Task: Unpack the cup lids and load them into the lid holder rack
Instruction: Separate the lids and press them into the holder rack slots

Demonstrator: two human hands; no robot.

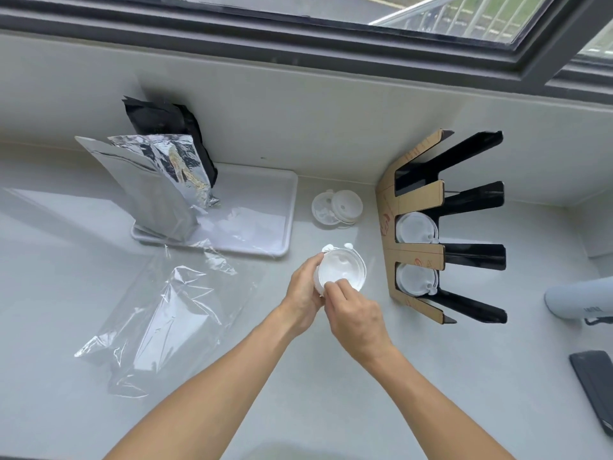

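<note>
My left hand [303,295] grips a stack of white cup lids [343,268] from its left side, held just above the counter. My right hand [355,313] pinches the near rim of the top lid. The black lid holder rack [464,254] with a cardboard front stands to the right; lids [414,227] fill its second slot and more lids [413,278] fill the lowest slot, while the top slot shows none. Two loose lids [336,207] lie on the counter behind my hands. The clear plastic wrapper [166,323] lies crumpled to the left.
A white tray [265,207] at the back left carries a silver foil bag [156,184] and a black bag [172,124]. A pale grey bottle [577,298] lies at the right edge, a dark phone [593,386] below it. A window ledge runs behind the counter.
</note>
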